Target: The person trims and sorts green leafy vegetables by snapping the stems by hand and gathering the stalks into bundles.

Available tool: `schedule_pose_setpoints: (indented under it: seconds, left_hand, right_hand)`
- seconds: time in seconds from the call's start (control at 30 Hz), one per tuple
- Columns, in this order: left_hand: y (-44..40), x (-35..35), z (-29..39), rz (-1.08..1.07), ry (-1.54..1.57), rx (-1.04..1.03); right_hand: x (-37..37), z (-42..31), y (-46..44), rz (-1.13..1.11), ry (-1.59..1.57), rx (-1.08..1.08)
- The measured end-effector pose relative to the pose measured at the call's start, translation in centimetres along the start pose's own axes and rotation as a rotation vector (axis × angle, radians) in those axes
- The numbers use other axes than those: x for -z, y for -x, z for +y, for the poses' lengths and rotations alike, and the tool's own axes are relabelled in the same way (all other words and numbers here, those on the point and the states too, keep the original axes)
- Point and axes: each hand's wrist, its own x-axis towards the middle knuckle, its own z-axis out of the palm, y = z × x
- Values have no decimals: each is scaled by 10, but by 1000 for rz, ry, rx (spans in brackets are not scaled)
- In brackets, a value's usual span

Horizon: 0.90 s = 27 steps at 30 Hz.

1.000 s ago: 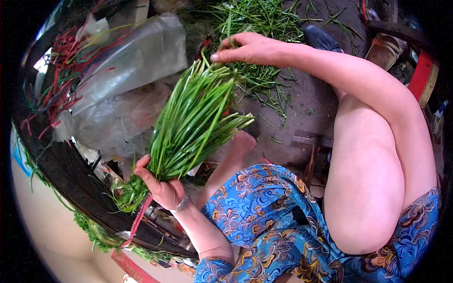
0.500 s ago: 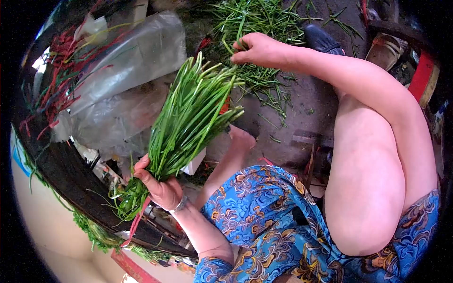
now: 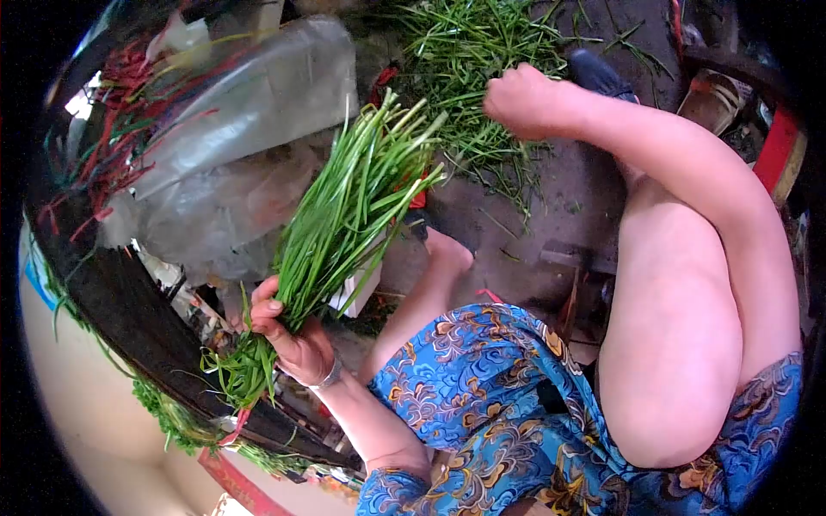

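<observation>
A bunch of long green stalks (image 3: 353, 206) is gripped near its leafy lower end by my left hand (image 3: 297, 344), with the pale cut ends fanned out up and to the right. My right hand (image 3: 523, 101) is closed, over the right part of a loose heap of green stalks (image 3: 473, 43) on the dark ground. Its fingers are curled away from view, so what they hold, if anything, is hidden. The two hands are well apart.
Clear plastic bags (image 3: 258, 103) and red and green ties (image 3: 129, 112) lie at the upper left. A dark curved rim (image 3: 112, 301) runs down the left side, with more greens (image 3: 176, 421) beyond it. My bent leg (image 3: 671, 344) is at the right.
My right hand has moved right, away from the bunch's cut ends, and its fingers have closed. The strand seen at its fingertips no longer shows. My left hand still grips the bunch.
</observation>
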Motion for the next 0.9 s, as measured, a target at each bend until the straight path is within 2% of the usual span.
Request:
schedule_pose_setpoints:
  seconds: [0.03, 0.07, 0.13, 0.17, 0.2, 0.27, 0.3, 0.37, 0.4, 0.47, 0.5, 0.53, 0.6, 0.63, 0.73, 0.8, 0.83, 0.9]
  left_hand:
    - [3, -1, 1, 5, -1, 12]
    - [3, -4, 4, -23, 5, 18]
    - [1, -1, -1, -57, -5, -26]
    - [2, 1, -2, -50, -119, -101]
    - [0, -1, -1, -94, -110, -126]
    - [0, -5, 6, -134, -101, -138]
    - [-1, -5, 8, -199, -160, -172]
    - [-2, -9, 10, -265, -214, -212]
    - [-2, -12, 11, -237, -210, -224]
    - [-1, -13, 12, -176, -221, -226]
    - [-1, -15, 12, -177, -221, -226]
    - [-1, -20, 13, -112, -208, -206]
    - [0, -24, 12, -58, -174, -181]
    - [-2, -28, 13, -57, -172, -181]
    - [-6, -30, 20, -76, -644, -234]
    - [-6, -26, 12, 26, -343, -135]
    - [-6, -24, 11, 67, -237, -58]
    - [-6, -20, 9, 43, -213, -29]
  right_hand:
    - [20, -1, 3, -28, -339, 48]
    - [33, -6, 12, 118, -496, 127]
    - [30, -5, 7, 213, -269, 1]
    - [28, -2, 4, 243, -156, -50]
    - [26, 0, -1, 247, -157, -49]
    - [18, 4, -11, 404, -897, 88]
    - [19, 7, -16, 360, -1099, 185]
    - [17, 2, -21, 381, -1332, 269]
    - [21, -2, -18, 382, -1333, 267]
    - [29, -7, -10, -52, -1808, 5]
    - [28, -9, -9, -52, -1809, 5]
    - [23, -12, -9, -122, -1714, 133]
    - [0, -17, -16, -270, -1856, 238]
    - [16, -25, 0, -315, -1901, 224]
    - [24, -32, 8, -223, -1846, 211]
    - [23, -27, 2, -139, -1787, 383]
    - [24, -26, -2, -105, -1799, 335]
    - [26, -25, 0, -58, -1805, 334]
